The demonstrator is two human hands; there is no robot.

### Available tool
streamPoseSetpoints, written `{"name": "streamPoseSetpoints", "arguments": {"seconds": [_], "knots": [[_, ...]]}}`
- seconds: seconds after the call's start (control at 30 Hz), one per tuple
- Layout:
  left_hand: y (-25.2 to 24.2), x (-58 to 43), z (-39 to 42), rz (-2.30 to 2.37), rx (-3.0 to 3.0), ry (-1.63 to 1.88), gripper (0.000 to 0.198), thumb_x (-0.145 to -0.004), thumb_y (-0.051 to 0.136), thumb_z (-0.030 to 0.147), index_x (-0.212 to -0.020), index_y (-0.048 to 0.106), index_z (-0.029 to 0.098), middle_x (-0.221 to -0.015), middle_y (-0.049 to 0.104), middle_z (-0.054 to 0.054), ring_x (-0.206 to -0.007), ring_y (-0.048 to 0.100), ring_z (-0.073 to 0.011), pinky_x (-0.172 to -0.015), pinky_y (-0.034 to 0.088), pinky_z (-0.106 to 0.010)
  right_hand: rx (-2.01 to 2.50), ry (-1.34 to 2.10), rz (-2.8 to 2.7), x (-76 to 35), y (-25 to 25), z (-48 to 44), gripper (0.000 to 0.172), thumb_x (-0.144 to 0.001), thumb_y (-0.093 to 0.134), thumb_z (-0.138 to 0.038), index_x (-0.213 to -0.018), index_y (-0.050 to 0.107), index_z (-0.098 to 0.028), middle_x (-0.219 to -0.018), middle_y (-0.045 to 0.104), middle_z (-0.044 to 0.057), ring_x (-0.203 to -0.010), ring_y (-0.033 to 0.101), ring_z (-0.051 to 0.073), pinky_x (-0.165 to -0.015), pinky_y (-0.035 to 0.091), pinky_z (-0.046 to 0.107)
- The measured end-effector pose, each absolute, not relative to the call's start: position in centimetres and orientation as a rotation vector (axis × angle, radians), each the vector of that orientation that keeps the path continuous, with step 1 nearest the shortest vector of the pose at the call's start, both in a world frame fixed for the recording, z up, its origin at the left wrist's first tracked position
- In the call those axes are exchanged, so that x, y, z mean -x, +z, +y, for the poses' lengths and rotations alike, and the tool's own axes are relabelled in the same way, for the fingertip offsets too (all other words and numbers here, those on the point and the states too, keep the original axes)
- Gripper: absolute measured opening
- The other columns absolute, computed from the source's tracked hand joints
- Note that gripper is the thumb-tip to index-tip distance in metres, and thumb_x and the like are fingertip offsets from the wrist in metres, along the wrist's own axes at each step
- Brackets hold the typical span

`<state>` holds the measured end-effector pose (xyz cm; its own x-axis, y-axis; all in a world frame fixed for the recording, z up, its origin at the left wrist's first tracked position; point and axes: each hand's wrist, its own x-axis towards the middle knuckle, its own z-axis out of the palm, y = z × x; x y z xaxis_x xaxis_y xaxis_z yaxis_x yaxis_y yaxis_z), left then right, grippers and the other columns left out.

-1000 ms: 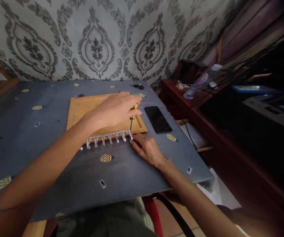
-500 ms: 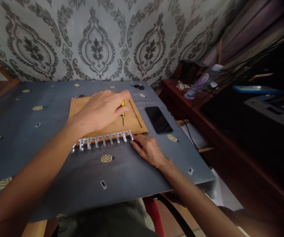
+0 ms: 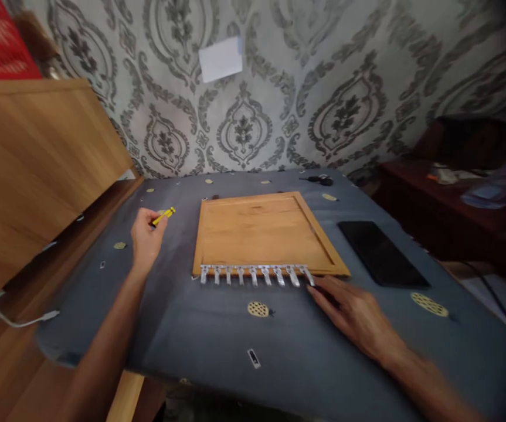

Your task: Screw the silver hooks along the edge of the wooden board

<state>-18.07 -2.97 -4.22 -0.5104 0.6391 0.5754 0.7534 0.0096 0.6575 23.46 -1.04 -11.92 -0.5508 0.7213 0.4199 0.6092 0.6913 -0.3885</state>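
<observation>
My left hand (image 3: pixel 146 237) is closed around a small screwdriver (image 3: pixel 163 217) with a yellow handle, held over the tablecloth to the left of the board. A wooden board (image 3: pixel 253 231) with a raised frame lies flat on the table. Along its near edge runs a metal hook rail (image 3: pixel 255 274) with several silver hooks hanging toward me. At the rail's right end, the fingertips of my right hand (image 3: pixel 358 316) pinch the last hook, by the board's near right corner.
A black phone (image 3: pixel 382 252) lies right of the board. Behind it are dark keys (image 3: pixel 321 180). A wooden cabinet (image 3: pixel 37 176) stands at the left, with a white cable (image 3: pixel 19 322) below. A blurred bottle (image 3: pixel 490 193) is at the far right.
My left hand has swung from above the board to its left, carrying the screwdriver. My right hand stays at the rail's right end. The view has turned left.
</observation>
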Motion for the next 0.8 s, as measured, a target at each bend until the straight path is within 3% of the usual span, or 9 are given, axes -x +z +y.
{"name": "streamPoseSetpoints", "arguments": {"seconds": [0.23, 0.37, 0.63, 0.8], "knots": [[-8.0, 17.1, -5.5, -2.302, 1.618, -1.253, 0.012, -0.083, 0.057, 0.032, -0.086, 0.053, 0.021, -0.072, 0.056, 0.004, -0.06, 0.047, -0.012, -0.061, 0.034, -0.025, 0.983, 0.217, -2.344, -23.6, -12.5, -0.7, 0.043, -0.102, 0.036, -0.047, -0.095, 0.068, -0.02, -0.084, 0.077, 0.008, -0.07, 0.075, 0.025, -0.06, 0.06, 0.035], [-8.9, 16.8, -6.3, -2.369, 1.732, -1.104, 0.008, -0.083, 0.056, 0.026, -0.078, 0.054, 0.02, -0.07, 0.058, 0.003, -0.062, 0.051, -0.0124, -0.062, 0.033, -0.025, 0.972, 0.203, -2.348, -23.7, -12.7, -0.6, 0.043, -0.102, 0.035, -0.047, -0.09, 0.067, -0.021, -0.086, 0.077, 0.008, -0.071, 0.076, 0.025, -0.059, 0.06, 0.035], [-9.7, 17.1, -6.4, -2.415, 1.834, -0.992, 0.009, -0.086, 0.054, 0.026, -0.078, 0.056, 0.02, -0.07, 0.063, 0.002, -0.066, 0.058, -0.0136, -0.063, 0.037, -0.024, 0.977, 0.193, -2.347, -23.6, -12.3, -0.7, 0.04, -0.102, 0.037, -0.043, -0.098, 0.069, -0.019, -0.088, 0.077, 0.008, -0.074, 0.076, 0.024, -0.064, 0.061, 0.034], [-9.4, 18.3, -4.9, -2.362, 1.877, -0.919, 0.018, -0.092, 0.049, 0.031, -0.084, 0.061, 0.021, -0.081, 0.067, -0.001, -0.073, 0.06, -0.0154, -0.068, 0.043, -0.027, 0.975, 0.186, -2.35, -23.7, -12.3, -0.7, 0.041, -0.102, 0.037, -0.043, -0.098, 0.07, -0.018, -0.086, 0.077, 0.009, -0.073, 0.076, 0.024, -0.062, 0.061, 0.034]]}}
